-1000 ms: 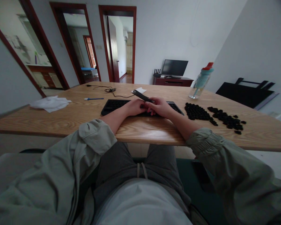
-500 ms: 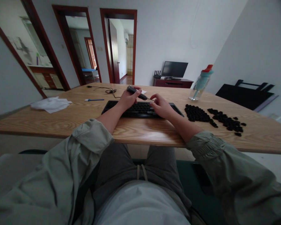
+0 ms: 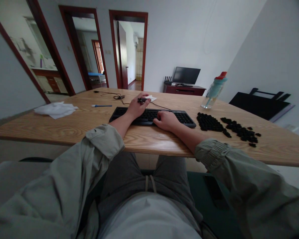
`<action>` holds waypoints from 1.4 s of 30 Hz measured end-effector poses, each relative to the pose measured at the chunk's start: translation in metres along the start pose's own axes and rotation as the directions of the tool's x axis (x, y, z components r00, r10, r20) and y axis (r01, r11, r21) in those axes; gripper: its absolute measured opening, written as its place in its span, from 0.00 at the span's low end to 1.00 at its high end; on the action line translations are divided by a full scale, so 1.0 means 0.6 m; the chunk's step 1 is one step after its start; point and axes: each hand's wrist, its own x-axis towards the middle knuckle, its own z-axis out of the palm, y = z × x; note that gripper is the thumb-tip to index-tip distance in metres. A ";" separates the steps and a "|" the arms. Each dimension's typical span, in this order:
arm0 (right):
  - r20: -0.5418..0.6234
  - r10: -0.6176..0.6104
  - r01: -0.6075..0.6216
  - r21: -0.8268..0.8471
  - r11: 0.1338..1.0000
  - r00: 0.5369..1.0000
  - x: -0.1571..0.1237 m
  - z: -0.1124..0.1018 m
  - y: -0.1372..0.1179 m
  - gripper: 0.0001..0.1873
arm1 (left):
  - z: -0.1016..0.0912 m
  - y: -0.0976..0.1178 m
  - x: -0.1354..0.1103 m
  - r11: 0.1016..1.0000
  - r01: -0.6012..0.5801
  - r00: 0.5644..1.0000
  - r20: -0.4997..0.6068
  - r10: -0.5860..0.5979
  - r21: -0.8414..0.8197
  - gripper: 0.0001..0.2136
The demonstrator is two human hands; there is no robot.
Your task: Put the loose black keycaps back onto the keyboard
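Observation:
A black keyboard (image 3: 185,118) lies in front of me near the table's front edge. My left hand (image 3: 135,108) is closed around a short black handle-like tool (image 3: 142,100), held above the keyboard's left half; its exact kind is unclear. On the middle of the keyboard rests my right hand (image 3: 167,121), its fingers curled in; whatever they hold, if anything, is hidden. A thin black cable (image 3: 119,97) lies coiled behind the keyboard. Right of the keyboard sit black keycaps, a tight block (image 3: 209,122) beside a looser spread (image 3: 241,129).
A clear water bottle (image 3: 214,91) with a red top stands behind the keycaps. White cloth (image 3: 56,109) and a blue brush-like stick (image 3: 102,106) lie left on the wooden table (image 3: 89,124). A white scrap (image 3: 150,98) sits behind my left hand.
My right hand has moved down and left from the tool's tip, curling its fingers over the keyboard. The tool in my left hand has turned and points less toward the right hand.

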 end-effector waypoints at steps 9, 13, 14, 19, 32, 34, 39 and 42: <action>-0.032 -0.063 0.062 -0.035 0.997 0.997 0.008 0.005 0.002 0.16 | 0.004 -0.004 -0.006 0.999 0.036 0.999 0.011 -0.036 0.030 0.12; -0.032 -0.165 0.164 -0.023 0.986 0.986 0.013 0.005 0.005 0.14 | 0.004 -0.001 -0.007 0.999 0.033 0.999 0.023 -0.034 0.022 0.12; -0.034 -0.195 0.194 -0.016 0.981 0.980 0.015 0.005 0.006 0.13 | 0.004 -0.001 -0.007 0.999 0.035 0.999 0.025 -0.035 0.020 0.12; -0.025 -0.326 0.327 0.002 0.945 0.945 0.020 0.001 0.007 0.12 | 0.005 0.000 -0.006 1.000 0.028 0.999 0.030 -0.028 0.004 0.11; -0.089 -0.425 0.429 0.022 0.903 0.901 0.024 0.001 0.015 0.13 | 0.001 0.010 -0.006 0.999 0.030 0.999 0.044 -0.031 0.014 0.11; -0.090 -0.413 0.415 0.011 0.910 0.906 0.023 0.001 0.014 0.14 | 0.002 0.010 -0.006 0.999 0.034 0.998 0.046 -0.034 0.007 0.11; -0.032 -0.382 0.382 -0.013 0.924 0.924 0.027 -0.001 0.010 0.16 | 0.003 0.009 -0.006 0.999 0.041 0.998 0.042 -0.042 0.011 0.11; -0.008 -0.360 0.359 -0.025 0.933 0.933 0.029 -0.001 0.008 0.17 | 0.003 0.009 -0.006 0.999 0.046 0.998 0.040 -0.046 0.013 0.11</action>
